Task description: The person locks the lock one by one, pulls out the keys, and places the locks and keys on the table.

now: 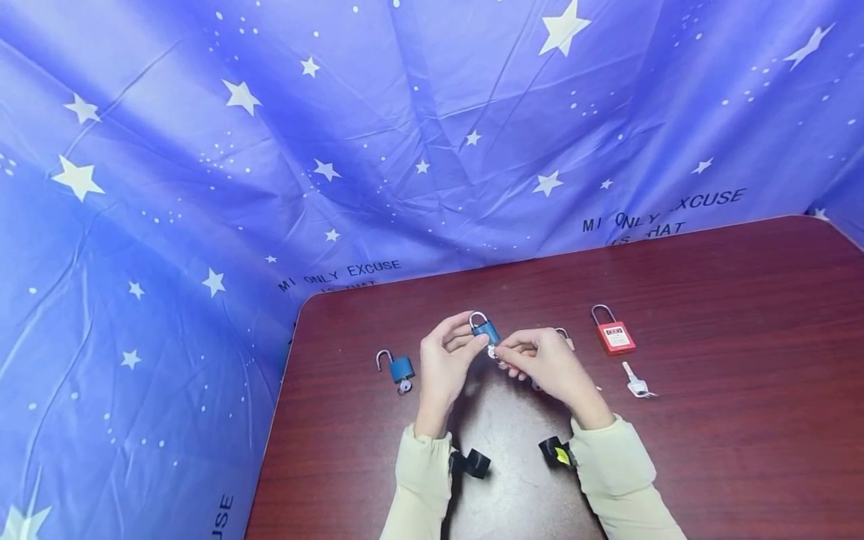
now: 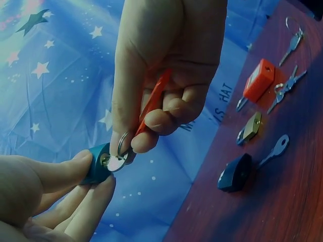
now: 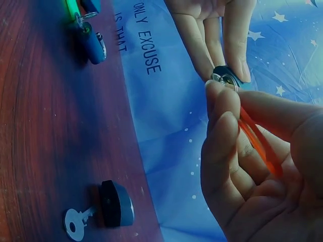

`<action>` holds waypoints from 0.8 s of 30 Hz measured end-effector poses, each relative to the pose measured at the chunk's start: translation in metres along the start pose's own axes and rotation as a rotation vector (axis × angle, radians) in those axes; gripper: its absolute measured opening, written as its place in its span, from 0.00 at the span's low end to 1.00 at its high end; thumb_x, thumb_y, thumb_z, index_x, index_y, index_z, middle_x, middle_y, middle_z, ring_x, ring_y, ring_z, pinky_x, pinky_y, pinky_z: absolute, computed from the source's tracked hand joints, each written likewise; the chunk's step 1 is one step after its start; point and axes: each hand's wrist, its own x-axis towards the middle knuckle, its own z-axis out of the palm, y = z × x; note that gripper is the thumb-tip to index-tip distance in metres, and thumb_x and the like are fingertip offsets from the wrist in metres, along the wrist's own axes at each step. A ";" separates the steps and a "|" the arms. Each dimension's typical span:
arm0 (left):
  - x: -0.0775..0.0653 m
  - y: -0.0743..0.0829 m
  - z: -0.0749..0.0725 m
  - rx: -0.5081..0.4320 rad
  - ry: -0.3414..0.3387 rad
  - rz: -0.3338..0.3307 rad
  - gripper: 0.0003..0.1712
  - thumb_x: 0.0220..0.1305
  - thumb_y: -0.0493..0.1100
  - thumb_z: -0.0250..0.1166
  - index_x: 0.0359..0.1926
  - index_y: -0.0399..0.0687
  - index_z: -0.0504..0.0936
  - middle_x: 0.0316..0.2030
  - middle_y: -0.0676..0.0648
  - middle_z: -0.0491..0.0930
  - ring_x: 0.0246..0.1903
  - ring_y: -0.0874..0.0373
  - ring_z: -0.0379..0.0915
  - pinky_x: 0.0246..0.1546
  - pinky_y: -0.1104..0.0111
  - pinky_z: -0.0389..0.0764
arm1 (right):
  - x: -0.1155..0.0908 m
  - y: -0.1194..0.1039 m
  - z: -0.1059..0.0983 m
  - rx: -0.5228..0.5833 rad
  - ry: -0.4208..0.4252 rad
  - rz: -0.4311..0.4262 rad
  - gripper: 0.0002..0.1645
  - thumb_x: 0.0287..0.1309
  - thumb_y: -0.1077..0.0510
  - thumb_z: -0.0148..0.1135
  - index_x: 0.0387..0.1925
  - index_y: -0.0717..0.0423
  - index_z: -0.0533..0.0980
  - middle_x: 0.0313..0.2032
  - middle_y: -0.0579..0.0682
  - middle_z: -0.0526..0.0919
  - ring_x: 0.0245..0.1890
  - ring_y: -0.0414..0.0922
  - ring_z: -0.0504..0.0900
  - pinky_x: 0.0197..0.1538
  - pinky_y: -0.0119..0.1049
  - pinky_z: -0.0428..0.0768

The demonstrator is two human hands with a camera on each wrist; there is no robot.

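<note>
Up off the table, my left hand [image 1: 445,356] holds a blue padlock [image 1: 484,331] between thumb and fingers, its shackle upward in the head view. The thumb and forefinger of my right hand [image 1: 550,367] pinch a small key [image 2: 117,162] at the keyhole in the padlock's underside. How deep the key sits cannot be seen. A ring [image 2: 122,143] joins the key to an orange-red tag [image 2: 154,103], which lies in the right palm. In the right wrist view, fingers cover much of the padlock [image 3: 222,73].
To the left lies another blue padlock [image 1: 401,368], shackle open, with a key [image 1: 405,385]. On the right are a red padlock [image 1: 616,339] and keys [image 1: 636,384]. A brass padlock [image 2: 251,127] and a dark padlock [image 2: 235,174] with a key [image 2: 275,151] lie nearby. A starry curtain [image 1: 418,165] hangs behind the table [image 1: 742,337].
</note>
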 end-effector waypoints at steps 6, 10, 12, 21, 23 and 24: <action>0.000 -0.006 0.006 -0.006 0.051 0.008 0.23 0.47 0.36 0.69 0.48 0.45 0.79 0.36 0.41 0.81 0.35 0.51 0.79 0.38 0.65 0.79 | -0.002 -0.002 -0.005 0.032 -0.017 0.003 0.17 0.54 0.49 0.61 0.30 0.60 0.79 0.23 0.57 0.80 0.19 0.50 0.77 0.19 0.45 0.75; 0.001 -0.006 0.005 -0.040 0.110 -0.009 0.23 0.47 0.39 0.70 0.48 0.45 0.78 0.36 0.42 0.80 0.35 0.53 0.79 0.38 0.64 0.79 | -0.004 -0.002 -0.010 0.036 -0.067 0.016 0.15 0.54 0.52 0.61 0.30 0.62 0.78 0.22 0.57 0.79 0.19 0.49 0.76 0.21 0.44 0.76; 0.004 -0.005 0.002 -0.081 0.167 -0.009 0.23 0.47 0.39 0.69 0.48 0.44 0.78 0.36 0.41 0.80 0.34 0.53 0.79 0.39 0.61 0.79 | -0.005 -0.001 -0.012 0.027 -0.096 0.018 0.14 0.54 0.53 0.61 0.29 0.63 0.78 0.21 0.57 0.79 0.19 0.48 0.76 0.22 0.43 0.76; 0.010 -0.009 -0.009 0.030 0.201 0.011 0.23 0.47 0.38 0.70 0.47 0.45 0.78 0.34 0.42 0.81 0.33 0.54 0.79 0.37 0.63 0.79 | -0.005 0.007 -0.002 -0.067 -0.108 0.033 0.11 0.55 0.56 0.59 0.26 0.62 0.77 0.20 0.53 0.79 0.17 0.42 0.75 0.22 0.39 0.77; 0.009 -0.013 -0.008 0.144 0.198 0.017 0.22 0.46 0.39 0.70 0.46 0.47 0.79 0.33 0.46 0.81 0.33 0.57 0.79 0.36 0.67 0.79 | -0.004 0.008 0.003 -0.124 -0.091 0.038 0.10 0.55 0.58 0.58 0.24 0.61 0.77 0.18 0.51 0.78 0.16 0.42 0.75 0.21 0.37 0.76; 0.009 -0.016 -0.008 0.198 0.196 0.020 0.21 0.46 0.40 0.70 0.46 0.48 0.79 0.33 0.48 0.81 0.32 0.58 0.79 0.35 0.69 0.79 | -0.004 0.009 0.005 -0.162 -0.078 0.044 0.10 0.54 0.58 0.58 0.23 0.59 0.77 0.18 0.49 0.78 0.16 0.41 0.75 0.21 0.35 0.75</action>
